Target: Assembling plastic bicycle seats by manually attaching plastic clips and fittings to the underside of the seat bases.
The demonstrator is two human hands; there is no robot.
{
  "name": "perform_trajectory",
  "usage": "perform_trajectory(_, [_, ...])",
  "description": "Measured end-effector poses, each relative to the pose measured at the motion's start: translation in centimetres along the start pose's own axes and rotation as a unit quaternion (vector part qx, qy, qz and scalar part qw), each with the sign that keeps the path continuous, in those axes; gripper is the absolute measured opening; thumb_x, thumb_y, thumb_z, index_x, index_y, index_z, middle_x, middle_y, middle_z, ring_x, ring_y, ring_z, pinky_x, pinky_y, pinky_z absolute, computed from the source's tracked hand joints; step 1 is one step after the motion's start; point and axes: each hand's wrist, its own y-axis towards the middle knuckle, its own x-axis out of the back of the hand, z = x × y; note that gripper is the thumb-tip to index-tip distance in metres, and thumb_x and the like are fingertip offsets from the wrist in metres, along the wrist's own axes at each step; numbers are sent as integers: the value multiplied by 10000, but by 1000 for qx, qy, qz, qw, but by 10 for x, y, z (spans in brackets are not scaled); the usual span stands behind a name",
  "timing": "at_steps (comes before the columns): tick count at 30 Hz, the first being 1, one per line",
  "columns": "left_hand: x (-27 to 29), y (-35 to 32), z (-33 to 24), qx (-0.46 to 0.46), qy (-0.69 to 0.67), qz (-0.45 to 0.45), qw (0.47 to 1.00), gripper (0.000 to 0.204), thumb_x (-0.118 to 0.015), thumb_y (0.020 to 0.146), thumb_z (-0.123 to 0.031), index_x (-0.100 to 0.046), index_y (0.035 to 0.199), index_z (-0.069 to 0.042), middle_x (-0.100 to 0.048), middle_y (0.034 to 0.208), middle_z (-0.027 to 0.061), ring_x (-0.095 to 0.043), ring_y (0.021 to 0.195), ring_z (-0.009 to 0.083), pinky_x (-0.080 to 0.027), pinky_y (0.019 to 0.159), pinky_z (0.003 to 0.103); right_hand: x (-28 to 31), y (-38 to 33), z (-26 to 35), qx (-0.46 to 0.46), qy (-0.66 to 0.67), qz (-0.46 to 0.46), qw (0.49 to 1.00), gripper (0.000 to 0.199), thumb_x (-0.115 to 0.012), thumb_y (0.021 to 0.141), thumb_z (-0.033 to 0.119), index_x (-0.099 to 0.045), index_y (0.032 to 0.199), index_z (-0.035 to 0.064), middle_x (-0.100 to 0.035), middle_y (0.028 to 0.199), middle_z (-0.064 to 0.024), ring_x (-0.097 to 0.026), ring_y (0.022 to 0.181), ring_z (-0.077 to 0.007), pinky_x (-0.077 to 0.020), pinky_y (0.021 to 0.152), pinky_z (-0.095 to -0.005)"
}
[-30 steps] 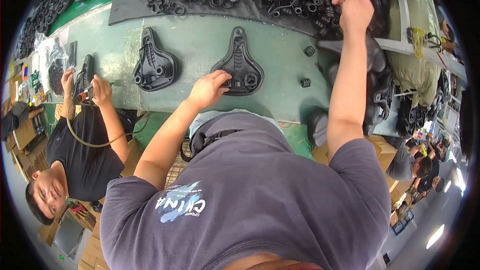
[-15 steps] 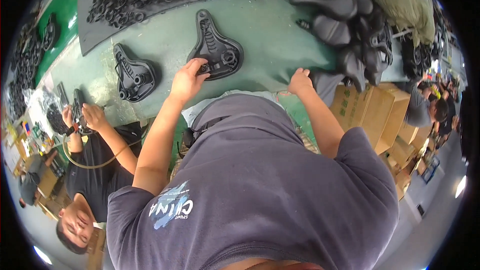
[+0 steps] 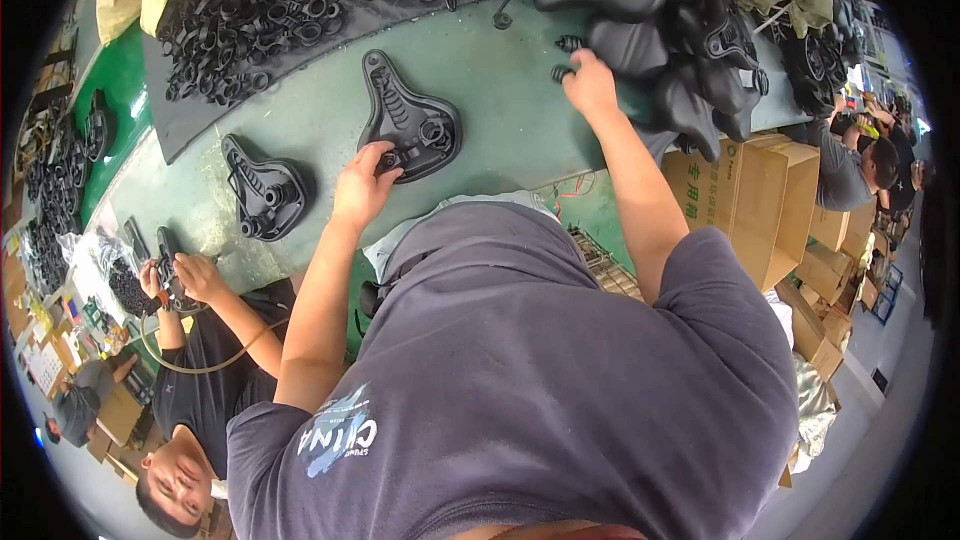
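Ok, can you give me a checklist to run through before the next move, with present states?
- Left hand at the wide end of the nearest saddle: ok.
- That saddle lying underside up: ok.
- Right hand close to the two black coil springs: ok.
- Right hand's grip on a spring: cannot tell.
- Saddle part under the left fingers fully visible: not ok, partly covered.
- Second saddle apart from the first: ok.

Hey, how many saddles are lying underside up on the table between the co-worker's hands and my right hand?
2. The near saddle is at your left hand, which covers a bit of its edge; the far saddle lies to its left. None seems hidden there.
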Motion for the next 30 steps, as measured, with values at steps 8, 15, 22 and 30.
perform_trajectory(8, [-3,-3,0,15,-7,-10,1000,421,-813,866,-132,-649,1251,-93,-724,1225,127,-712,1067,393,-587,896,467,-25,48,51,-57,-99,26,993,537,-715,872,144,-557,1369,17,-381,1469,-334,-636,1172,-502,-557,1041,-501])
perform_trajectory(15, [-3,-8,3,13,-8,-17,1000,438,-804,852,-119,-643,1259,-105,-710,1256,123,-696,1103,398,-581,922,479,-24,57,40,-13,-80,-36,996,531,-749,872,147,-556,1353,27,-289,1601,-323,-670,1152,-515,-563,1037,-528])
perform_trajectory(22, [0,-5,8,-14,-16,-8,1000,455,-818,853,-100,-638,1270,-79,-702,1243,138,-686,1111,397,-579,918,454,0,86,61,-41,-119,61,990,571,-756,868,244,-585,1375,44,-266,1629,-338,-673,1180,-479,-566,1048,-486])
perform_trajectory(30, [-4,-3,8,-22,-23,-23,999,432,-813,858,-95,-636,1252,-74,-700,1251,132,-680,1116,403,-578,921,461,-21,106,37,-12,-216,100,971,492,-764,840,270,-687,1239,-8,-574,1406,-340,-698,1131,-431,-600,983,-474])
